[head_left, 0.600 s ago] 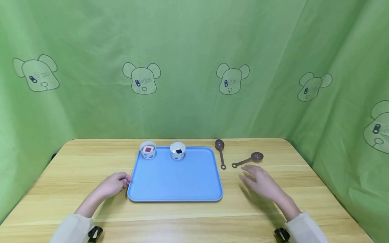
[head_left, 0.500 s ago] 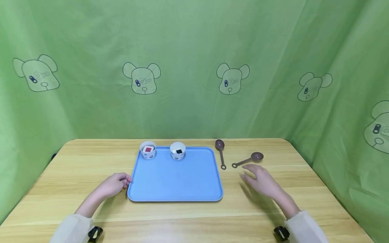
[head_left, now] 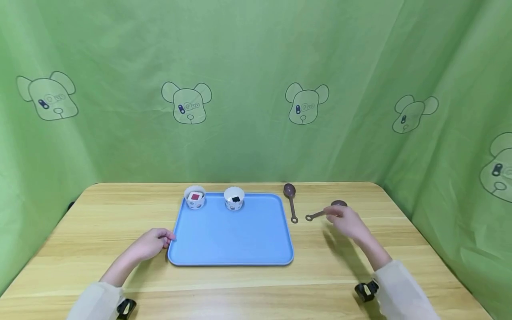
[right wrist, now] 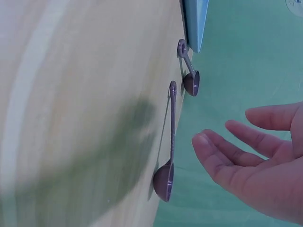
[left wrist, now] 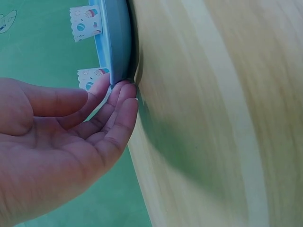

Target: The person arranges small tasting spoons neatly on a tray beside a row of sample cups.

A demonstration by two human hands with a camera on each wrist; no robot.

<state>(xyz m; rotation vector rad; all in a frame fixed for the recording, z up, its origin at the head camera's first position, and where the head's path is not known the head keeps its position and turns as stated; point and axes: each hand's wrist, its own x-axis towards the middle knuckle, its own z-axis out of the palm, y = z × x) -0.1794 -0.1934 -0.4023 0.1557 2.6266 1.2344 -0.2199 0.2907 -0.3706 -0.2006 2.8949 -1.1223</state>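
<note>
Blue tray [head_left: 230, 233] on wooden surface [head_left: 232, 293]; clock directions from tray's middle, head view. Left hand [head_left: 152, 242] at 9: grip loosely curled, fingertips touching tray rim, thumb off it. Right hand [head_left: 349, 222] at 3: grip relaxed, thumb and fingers apart, holding nothing, above near spoon [right wrist: 173, 125], brown, lying on surface, its ring end at 8 from its bowl. Far spoon [head_left: 291, 206], brown, lies at 2, just beside tray. Patterned cups at tray's far edge: left cup [head_left: 195, 205] at 10, right cup [head_left: 234, 206] at 12.
</note>
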